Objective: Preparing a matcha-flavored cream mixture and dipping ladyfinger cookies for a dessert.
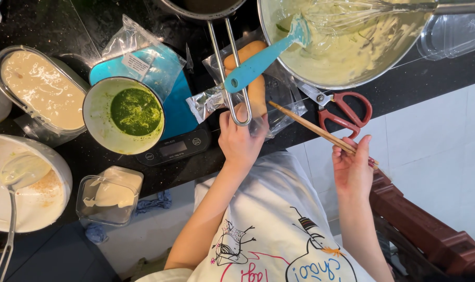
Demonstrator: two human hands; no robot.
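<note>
Your left hand point(241, 140) rests on the clear plastic bag point(258, 96) at the near edge of the black counter point(54, 26), fingertips curled against the looped wire handle point(232, 73) of a pan cut off at the far edge; whether it actually grips the loop or the bag, you cannot tell. Your right hand point(352, 167) is closed around a pair of wooden chopsticks point(308, 127), their tips pointing left toward the bag.

That bag is crinkled, see-through film over a tan, loaf-shaped block, with a small silvery sachet point(206, 102) at its left end. Farther left, a second clear bag point(143, 57) with a small white label lies over a blue mat — the label's print is too small to make out.

Just right of the chopsticks lie red-handled scissors point(344, 112). Beyond them, a wide steel bowl point(347, 47) holds pale, creamy batter, a turquoise spatula point(266, 57) and a wire whisk point(362, 10); its far rim is out of frame. On the digital scale point(174, 149) sits a round bowl point(123, 115) of glossy green paste. A clear square tub point(108, 196) stands near, on the left.
</note>
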